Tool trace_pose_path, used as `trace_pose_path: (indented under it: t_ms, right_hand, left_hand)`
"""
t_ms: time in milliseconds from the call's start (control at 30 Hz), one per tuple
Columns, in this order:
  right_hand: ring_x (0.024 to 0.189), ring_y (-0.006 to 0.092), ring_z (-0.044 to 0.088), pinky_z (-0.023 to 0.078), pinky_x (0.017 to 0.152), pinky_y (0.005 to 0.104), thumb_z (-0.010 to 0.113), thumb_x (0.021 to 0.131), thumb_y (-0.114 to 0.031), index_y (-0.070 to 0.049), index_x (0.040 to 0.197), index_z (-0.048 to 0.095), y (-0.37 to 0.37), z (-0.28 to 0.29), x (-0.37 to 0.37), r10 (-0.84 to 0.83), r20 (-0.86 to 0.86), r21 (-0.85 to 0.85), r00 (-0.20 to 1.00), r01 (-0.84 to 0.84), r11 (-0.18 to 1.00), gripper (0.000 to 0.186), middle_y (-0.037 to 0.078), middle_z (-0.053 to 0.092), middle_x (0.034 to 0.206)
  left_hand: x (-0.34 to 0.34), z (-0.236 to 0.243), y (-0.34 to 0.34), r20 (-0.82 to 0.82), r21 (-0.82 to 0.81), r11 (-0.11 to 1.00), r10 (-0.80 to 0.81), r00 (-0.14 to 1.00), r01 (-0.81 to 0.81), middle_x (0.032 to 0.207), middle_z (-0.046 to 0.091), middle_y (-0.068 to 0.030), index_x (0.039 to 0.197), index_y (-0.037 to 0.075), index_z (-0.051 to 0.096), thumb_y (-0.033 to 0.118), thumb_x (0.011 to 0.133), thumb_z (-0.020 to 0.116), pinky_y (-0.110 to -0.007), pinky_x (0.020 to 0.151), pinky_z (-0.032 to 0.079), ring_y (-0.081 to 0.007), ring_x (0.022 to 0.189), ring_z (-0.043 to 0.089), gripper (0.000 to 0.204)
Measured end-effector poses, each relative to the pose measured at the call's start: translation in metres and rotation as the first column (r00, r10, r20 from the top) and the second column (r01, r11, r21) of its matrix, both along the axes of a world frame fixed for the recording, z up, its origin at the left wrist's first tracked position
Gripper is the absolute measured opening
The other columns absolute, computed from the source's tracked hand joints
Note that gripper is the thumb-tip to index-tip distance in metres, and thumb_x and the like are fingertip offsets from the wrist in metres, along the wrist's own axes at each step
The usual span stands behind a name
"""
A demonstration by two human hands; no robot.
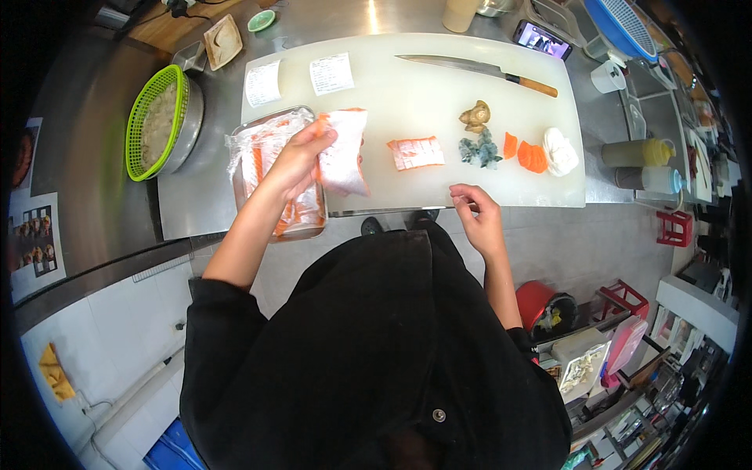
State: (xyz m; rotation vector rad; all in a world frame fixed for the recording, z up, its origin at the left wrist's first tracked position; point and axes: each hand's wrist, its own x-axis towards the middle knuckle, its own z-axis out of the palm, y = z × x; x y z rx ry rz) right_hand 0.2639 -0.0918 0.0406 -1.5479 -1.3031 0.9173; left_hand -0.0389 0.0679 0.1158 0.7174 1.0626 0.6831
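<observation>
Left hand (301, 160) in the head view grips a thick salmon piece (345, 157), thumb on top, the fingers mostly hidden; the piece hangs over the right side of a metal tray (301, 233) at the near left of the cutting board (368, 102). More salmon lies in the tray, partly under crumpled clear plastic wrap (286, 129). Right hand (476, 210) hovers at the board's near edge, half open with fingers loosely bent, nothing visible in it. Between the hands and farther in, a smaller salmon block (415, 153) lies on the board. To its right sit a brown lump (475, 116), a grey-blue heap (479, 150), orange slices (533, 157) and a white bundle (559, 153). Across the far right lies a long knife (486, 72), handle to the right. Two printed slips (331, 74) lie far left; a lime-green basket (133, 129) stands left of the board.
</observation>
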Motion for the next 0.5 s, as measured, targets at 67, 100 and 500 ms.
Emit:
trace_pose_path:
  t_ms: [67, 100, 500]
  right_hand:
    - [0.079, 0.0170, 0.067, 0.054, 0.072, 0.0298, 0.067, 0.094, -0.005, -0.004, 0.111, 0.072, 0.004, 0.009, 0.013, 0.029, -0.029, -0.008, 0.999, -0.030, 1.000, 0.019, 0.009, 0.071, 0.100]
    - [0.079, 0.0176, 0.067, 0.055, 0.072, 0.0302, 0.067, 0.094, -0.005, -0.004, 0.111, 0.072, 0.010, 0.015, 0.019, 0.063, -0.031, 0.002, 0.998, -0.063, 0.998, 0.018, 0.010, 0.071, 0.098]
    - [0.097, 0.0348, 0.068, 0.055, 0.089, 0.0439, 0.071, 0.084, -0.008, -0.001, 0.116, 0.071, 0.143, 0.007, 0.009, 0.469, 0.560, -0.080, 0.684, -0.518, 0.852, 0.033, 0.018, 0.067, 0.103]
  left_hand:
    - [0.015, -0.018, 0.003, -0.623, 0.479, 0.823, 0.075, 0.779, 0.304, 0.131, 0.063, -0.0187, 0.142, 0.003, 0.051, 0.013, 0.099, 0.062, -0.040, 0.099, 0.054, -0.0292, 0.116, 0.066, 0.045]
    - [0.021, -0.024, 0.004, -0.834, 0.502, 0.684, 0.220, 0.507, 0.530, 0.128, 0.064, -0.0175, 0.139, 0.003, 0.055, 0.013, 0.098, 0.064, -0.040, 0.099, 0.053, -0.0289, 0.116, 0.066, 0.043]
    - [0.091, -0.067, 0.006, -0.896, 0.376, 0.529, -0.002, 0.444, 0.761, 0.101, 0.071, -0.0183, 0.105, 0.000, 0.073, 0.009, 0.082, 0.076, -0.041, 0.082, 0.057, -0.0334, 0.086, 0.071, 0.025]
